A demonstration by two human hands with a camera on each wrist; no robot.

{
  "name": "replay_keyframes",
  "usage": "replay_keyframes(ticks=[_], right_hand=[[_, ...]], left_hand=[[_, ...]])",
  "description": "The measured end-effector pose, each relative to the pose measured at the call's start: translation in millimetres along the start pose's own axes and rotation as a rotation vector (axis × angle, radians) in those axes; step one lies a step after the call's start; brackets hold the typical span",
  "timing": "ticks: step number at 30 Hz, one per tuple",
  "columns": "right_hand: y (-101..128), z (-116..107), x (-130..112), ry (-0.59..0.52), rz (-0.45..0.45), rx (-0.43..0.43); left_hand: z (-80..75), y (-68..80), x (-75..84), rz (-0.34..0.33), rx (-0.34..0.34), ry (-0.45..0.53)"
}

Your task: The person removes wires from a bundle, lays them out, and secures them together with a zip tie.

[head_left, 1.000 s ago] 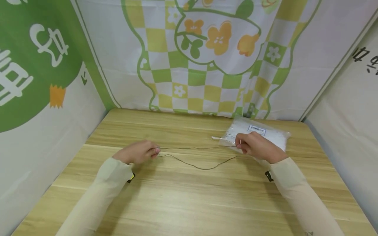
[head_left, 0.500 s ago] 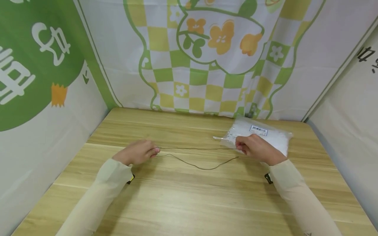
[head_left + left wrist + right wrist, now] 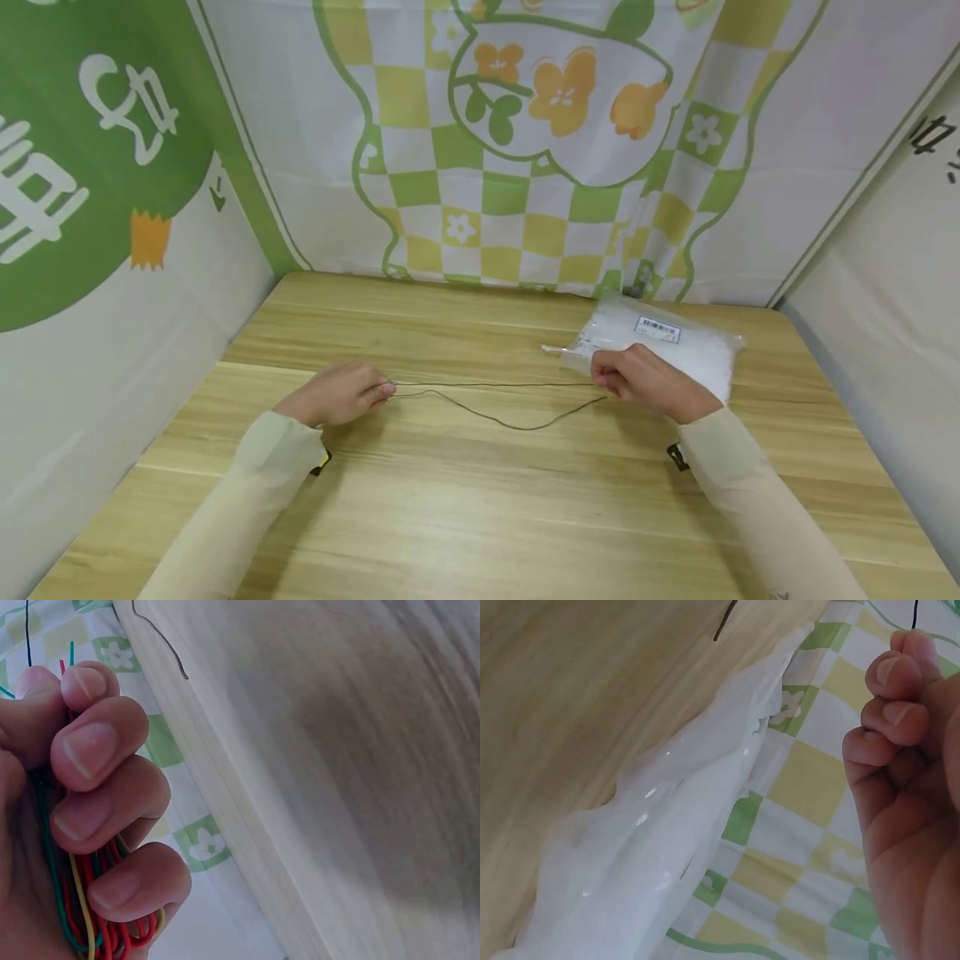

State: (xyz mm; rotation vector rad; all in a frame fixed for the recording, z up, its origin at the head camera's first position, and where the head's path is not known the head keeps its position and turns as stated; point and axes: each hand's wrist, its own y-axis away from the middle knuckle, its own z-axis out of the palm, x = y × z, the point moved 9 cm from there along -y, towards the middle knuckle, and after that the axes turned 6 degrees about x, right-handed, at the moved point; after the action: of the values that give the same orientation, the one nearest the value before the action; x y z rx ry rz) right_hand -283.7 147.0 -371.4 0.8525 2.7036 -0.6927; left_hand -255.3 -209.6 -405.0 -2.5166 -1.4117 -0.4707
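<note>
A thin dark wire point(image 3: 491, 384) runs nearly straight between the two hands above the table. One end of it is pinched between thumb and forefinger of my left hand point(image 3: 336, 397). In the left wrist view, that hand's other fingers curl round a looped bundle of red, green and yellow wires point(image 3: 109, 941), partly hidden by the palm and fingers. My right hand point(image 3: 651, 385) pinches the wire's other end at its fingertips, the remaining fingers folded in. Nearer me, a second dark wire point(image 3: 525, 429) lies in a wavy curve, its left end close to the left hand.
Behind the right hand, at the back right of the wooden table point(image 3: 450, 517), lies a clear plastic bag point(image 3: 705, 354) of white contents with a barcode label point(image 3: 657, 329). Printed cloth walls point(image 3: 502, 242) stand along the back and both sides.
My left hand has shifted a little left and towards me, and the right hand slightly towards me. The held wire went from slightly wavy to nearly straight. The lower wire has hardly moved.
</note>
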Motion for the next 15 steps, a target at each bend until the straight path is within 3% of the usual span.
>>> replay_keyframes(ticks=[8,15], right_hand=[[2.1,8.6,7.2,-0.034,0.059,-0.054],[3.5,17.6,11.3,-0.032,0.048,-0.066]], left_hand=[[2.3,-0.8,-5.1,-0.024,-0.012,-0.015],[8.0,0.0,-10.7,-0.060,-0.055,-0.050]])
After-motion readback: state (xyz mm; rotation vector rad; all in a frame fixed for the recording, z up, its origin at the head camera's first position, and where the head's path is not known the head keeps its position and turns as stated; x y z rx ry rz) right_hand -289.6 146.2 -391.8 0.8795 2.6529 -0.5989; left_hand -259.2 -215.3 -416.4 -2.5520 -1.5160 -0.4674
